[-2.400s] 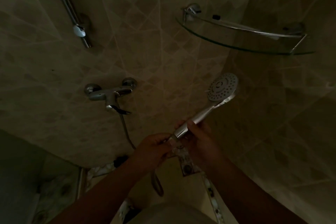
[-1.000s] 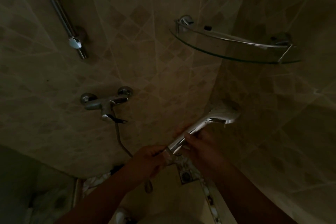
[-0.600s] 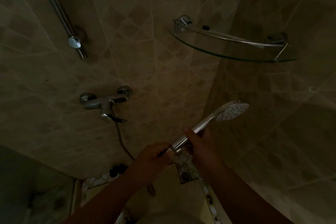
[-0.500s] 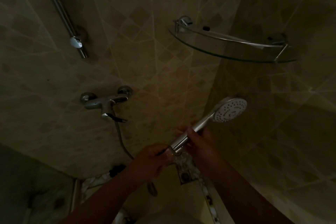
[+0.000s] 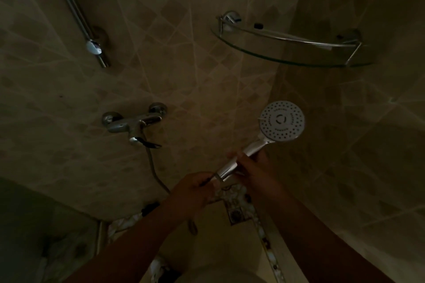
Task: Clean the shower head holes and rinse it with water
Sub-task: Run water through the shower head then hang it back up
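The chrome shower head (image 5: 282,122) has a round white face full of holes, and that face points toward me at centre right. Its handle runs down-left into my hands. My right hand (image 5: 254,169) grips the handle about halfway along. My left hand (image 5: 193,190) holds the bottom end of the handle, where the hose joins. The hose (image 5: 153,167) hangs in a loop from the wall mixer tap (image 5: 133,124). No water is seen coming out.
A chrome riser rail (image 5: 76,11) runs up the tiled wall at upper left. A glass corner shelf (image 5: 287,46) with a chrome rail hangs at upper right. A floor drain (image 5: 235,213) lies below my hands. The room is dim.
The shower head dipped with its face turned away, then came back up. Its holed face now points at me. Both hands kept their hold on the handle.
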